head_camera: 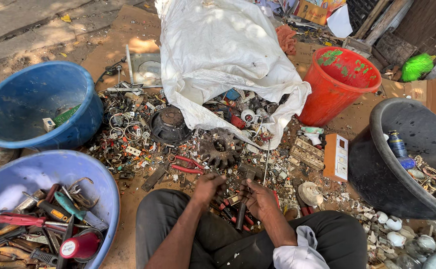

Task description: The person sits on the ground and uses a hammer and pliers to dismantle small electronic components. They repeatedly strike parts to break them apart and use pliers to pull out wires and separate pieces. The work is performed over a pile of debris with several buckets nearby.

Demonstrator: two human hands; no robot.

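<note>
Head view, looking down past black-trousered knees: the left hand (pixel 209 188) is curled over a small dark bit of scrap that is too hidden to name, and how firmly the fingers close on it cannot be told. The right hand (pixel 258 198) is wrapped shut around the handle of a dark metal hammer (pixel 244 197), whose blunt head points away from the body and whose shaft runs down between the knees.

Just beyond the hammer head lie red-handled pliers (pixel 188 165) and a rusty toothed gear (pixel 220 147), round and pitted. Further past the gear a black speaker cone (pixel 169 125) sits at the mouth of a crumpled white woven sack (pixel 223 50), which spills wires, rings and plastic fragments over brown cardboard (pixel 123 40).

Left of the hammer a pale blue plastic basin (pixel 53 167) holds screwdrivers and other tools; beyond that stands a deeper blue tub (pixel 38 99). Right of the hammer are a ribbed cream switch block (pixel 306 153), an orange-edged white switch plate (pixel 336 157), a red bucket (pixel 337 87) and a big black tub (pixel 392 164). Scrap crowds every side; the only open ground is the narrow strip between the hammer and the gear.
</note>
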